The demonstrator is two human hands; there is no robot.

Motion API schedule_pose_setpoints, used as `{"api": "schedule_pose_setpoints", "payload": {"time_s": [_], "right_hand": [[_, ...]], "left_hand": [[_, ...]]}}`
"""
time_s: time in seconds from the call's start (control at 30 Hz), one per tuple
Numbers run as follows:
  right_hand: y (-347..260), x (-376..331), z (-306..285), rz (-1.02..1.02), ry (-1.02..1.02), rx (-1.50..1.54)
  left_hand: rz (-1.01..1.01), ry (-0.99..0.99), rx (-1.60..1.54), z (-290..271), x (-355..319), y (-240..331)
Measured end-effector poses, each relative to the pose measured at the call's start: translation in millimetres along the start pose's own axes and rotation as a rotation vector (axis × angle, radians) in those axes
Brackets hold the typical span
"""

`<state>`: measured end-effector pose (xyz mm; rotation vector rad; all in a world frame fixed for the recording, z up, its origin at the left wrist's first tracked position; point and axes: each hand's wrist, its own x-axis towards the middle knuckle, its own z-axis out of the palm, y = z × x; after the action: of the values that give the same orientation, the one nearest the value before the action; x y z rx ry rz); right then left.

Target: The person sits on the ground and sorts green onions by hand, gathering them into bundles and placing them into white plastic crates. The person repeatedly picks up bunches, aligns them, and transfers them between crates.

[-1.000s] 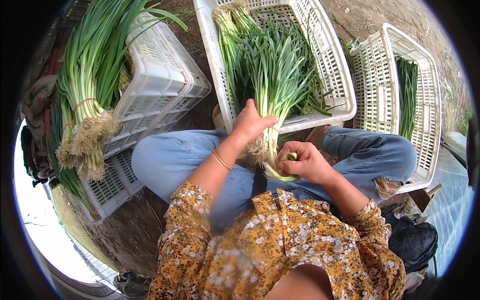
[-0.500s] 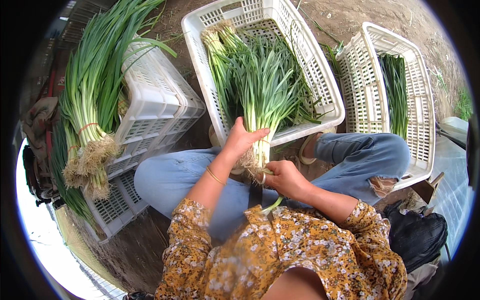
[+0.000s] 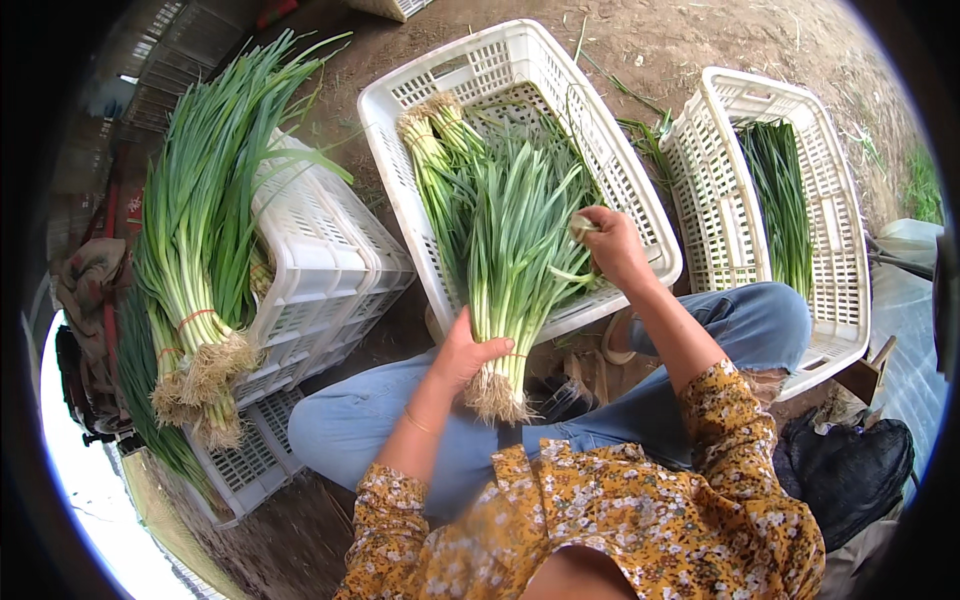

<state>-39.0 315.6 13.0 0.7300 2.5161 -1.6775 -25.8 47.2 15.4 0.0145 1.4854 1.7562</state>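
My left hand (image 3: 468, 352) wraps round the white lower stalks of a bunch of green garlic (image 3: 515, 240), just above its red tie and shaggy roots. The bunch's leaves point away from me over the near part of a white plastic crate (image 3: 640, 215). My right hand (image 3: 612, 245) is raised over the right of these leaves, fingers closed on a pale leaf end (image 3: 580, 224). Part of that leaf is hidden by the fingers. Two smaller tied bunches (image 3: 425, 140) lie at the left inside the crate, roots toward its far end.
Several tied bunches (image 3: 195, 290) lie over white stacked crates (image 3: 315, 250) on my left. Another crate (image 3: 715, 190) at the right holds dark green leaves (image 3: 775, 190). A black bag (image 3: 845, 465) rests by my right side. Loose leaves (image 3: 640, 130) lie on the soil.
My right hand has moved from the root end up and away, to the right of the leaves. The bunch in my left hand has shifted slightly left and nearer to me.
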Motion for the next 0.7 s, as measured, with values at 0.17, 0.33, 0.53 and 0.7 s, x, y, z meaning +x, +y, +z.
{"api": "schedule_pose_setpoints", "payload": {"time_s": [0.17, 0.33, 0.53, 0.7], "right_hand": [[4.1, 48.1, 8.8, -0.468, 0.051, -0.153], [16.5, 70.3, 9.2, -0.601, -0.189, -0.438], [42.0, 101.1, -26.5, -0.424, 0.014, -0.345], [51.5, 108.3, -19.3, -0.171, 0.058, -0.144]], "left_hand": [[0.028, 0.021, 0.107, -4.3, -12.5, -3.2], [0.021, 0.056, 0.22, -11.2, -23.8, 3.4], [-0.094, 0.059, 0.107, -27.7, -53.6, 33.5], [-0.092, 0.058, 0.167, -28.9, -66.6, 40.9]]}}
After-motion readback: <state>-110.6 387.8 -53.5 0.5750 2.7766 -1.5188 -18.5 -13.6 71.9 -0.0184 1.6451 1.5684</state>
